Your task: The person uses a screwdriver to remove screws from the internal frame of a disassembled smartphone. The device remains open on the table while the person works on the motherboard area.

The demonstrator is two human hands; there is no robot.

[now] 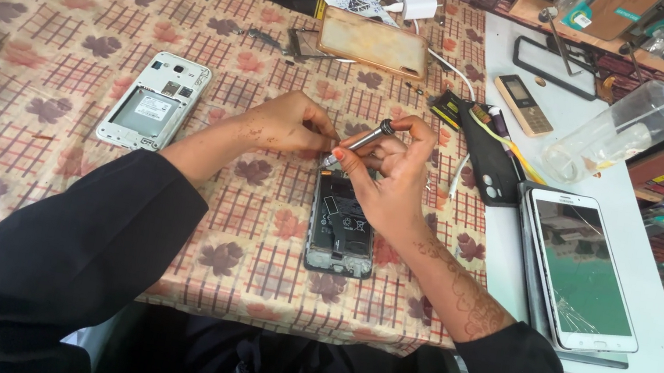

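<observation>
A white phone (154,101) with its back off lies at the left, a cracked tablet (580,272) sits at the right, and a clear spray bottle (636,119) lies at the upper right.

Lighting was bright, even daylight with soft, short shadows under the hands. The white tabletop (591,343) at right was nearly blown out. The cracked tablet screen (583,269) carried a reflection. Centre was sharp; the spray bottle (640,120) and far clutter were slightly soft. Wide-angle stretch showed at the edges.
</observation>
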